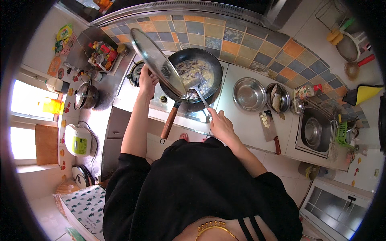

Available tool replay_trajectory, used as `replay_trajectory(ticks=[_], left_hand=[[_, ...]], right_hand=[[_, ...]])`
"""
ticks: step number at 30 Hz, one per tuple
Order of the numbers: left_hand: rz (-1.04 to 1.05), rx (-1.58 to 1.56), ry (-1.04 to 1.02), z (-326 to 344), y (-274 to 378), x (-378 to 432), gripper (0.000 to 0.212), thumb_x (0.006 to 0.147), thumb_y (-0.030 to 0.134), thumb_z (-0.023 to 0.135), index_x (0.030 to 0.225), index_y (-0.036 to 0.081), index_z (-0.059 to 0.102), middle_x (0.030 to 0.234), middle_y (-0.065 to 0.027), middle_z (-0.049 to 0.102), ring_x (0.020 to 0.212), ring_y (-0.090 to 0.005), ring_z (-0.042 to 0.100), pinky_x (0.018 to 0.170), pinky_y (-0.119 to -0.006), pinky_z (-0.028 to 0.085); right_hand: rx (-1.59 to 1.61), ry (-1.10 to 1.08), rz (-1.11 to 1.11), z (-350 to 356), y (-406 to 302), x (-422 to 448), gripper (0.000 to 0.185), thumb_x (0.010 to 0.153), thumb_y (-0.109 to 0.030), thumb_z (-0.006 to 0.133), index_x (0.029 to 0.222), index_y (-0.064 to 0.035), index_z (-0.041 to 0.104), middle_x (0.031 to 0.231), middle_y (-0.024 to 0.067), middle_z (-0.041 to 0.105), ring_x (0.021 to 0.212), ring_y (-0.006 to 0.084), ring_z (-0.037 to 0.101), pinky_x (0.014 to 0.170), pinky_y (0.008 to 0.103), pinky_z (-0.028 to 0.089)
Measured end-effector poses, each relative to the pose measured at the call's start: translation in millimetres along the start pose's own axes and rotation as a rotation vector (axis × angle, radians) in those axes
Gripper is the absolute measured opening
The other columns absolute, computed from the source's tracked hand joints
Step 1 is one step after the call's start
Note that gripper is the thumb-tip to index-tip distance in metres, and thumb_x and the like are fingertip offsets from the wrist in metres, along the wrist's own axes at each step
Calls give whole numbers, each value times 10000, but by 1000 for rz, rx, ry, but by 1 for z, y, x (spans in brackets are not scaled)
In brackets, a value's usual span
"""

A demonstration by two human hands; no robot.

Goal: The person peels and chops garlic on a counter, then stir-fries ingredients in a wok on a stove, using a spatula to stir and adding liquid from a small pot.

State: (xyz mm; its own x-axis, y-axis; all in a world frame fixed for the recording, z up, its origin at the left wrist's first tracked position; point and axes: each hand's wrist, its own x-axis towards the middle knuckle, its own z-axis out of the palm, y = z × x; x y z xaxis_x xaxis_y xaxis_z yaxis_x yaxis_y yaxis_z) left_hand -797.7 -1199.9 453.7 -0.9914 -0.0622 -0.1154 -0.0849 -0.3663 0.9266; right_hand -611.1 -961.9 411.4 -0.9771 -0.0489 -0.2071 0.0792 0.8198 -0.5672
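Note:
My left hand point(147, 79) grips a glass pot lid point(156, 61) with a metal rim, tilted steeply over the left side of a black wok point(215, 60). Inside the wok, dark strips of food point(194, 67) sit in a pale, bubbly liquid. A metal spatula point(202, 98) is in my right hand point(222, 125), its blade dipped into the food at the near side. The wok's wooden handle point(169, 122) points towards me over the counter's front edge. What the lid covers on the wok's left side shows only partly through the glass.
Right of the stove stand a steel basin point(249, 94) and a steel bowl point(285, 90) holding a whole fish point(276, 98). A cleaver point(268, 126) bearing garlic pieces lies before them, handle over the edge. Farther right is a sink point(316, 129); a lidded pot point(87, 95) stands left.

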Motion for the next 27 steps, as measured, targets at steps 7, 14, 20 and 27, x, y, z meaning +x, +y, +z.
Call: replay_trajectory(ticks=[7, 14, 20, 27], left_hand=[[-108, 359, -131, 30, 1, 33, 239, 917, 341, 379, 880, 107, 409, 635, 50, 330, 498, -39, 294, 437, -191, 257], [11, 857, -214, 65, 8, 47, 399, 876, 441, 429, 963, 54, 468, 687, -13, 443, 550, -84, 381, 475, -228, 323], [-1, 963, -277, 67, 15, 54, 451, 874, 468, 412, 1055, 56, 446, 810, -42, 492, 655, -125, 421, 554, -261, 351], [-18, 927, -257, 72, 19, 51, 380, 879, 443, 408, 1027, 98, 467, 669, 25, 410, 527, -62, 337, 434, -204, 272]], right_hand=[[119, 15, 49, -15, 6, -27, 471, 810, -78, 484, 1262, -158, 376, 935, 189, 478, 818, 354, 557, 719, 437, 453], [133, 50, 39, -23, 16, -39, 469, 816, -86, 487, 1269, -87, 363, 944, 202, 480, 815, 345, 570, 708, 426, 471], [182, 90, -5, -25, 18, -47, 468, 810, -70, 488, 1263, -88, 371, 950, 188, 483, 819, 335, 567, 709, 426, 468], [287, 113, -49, -27, 23, -48, 460, 817, -77, 499, 1261, -87, 377, 947, 190, 495, 832, 345, 561, 715, 433, 463]])
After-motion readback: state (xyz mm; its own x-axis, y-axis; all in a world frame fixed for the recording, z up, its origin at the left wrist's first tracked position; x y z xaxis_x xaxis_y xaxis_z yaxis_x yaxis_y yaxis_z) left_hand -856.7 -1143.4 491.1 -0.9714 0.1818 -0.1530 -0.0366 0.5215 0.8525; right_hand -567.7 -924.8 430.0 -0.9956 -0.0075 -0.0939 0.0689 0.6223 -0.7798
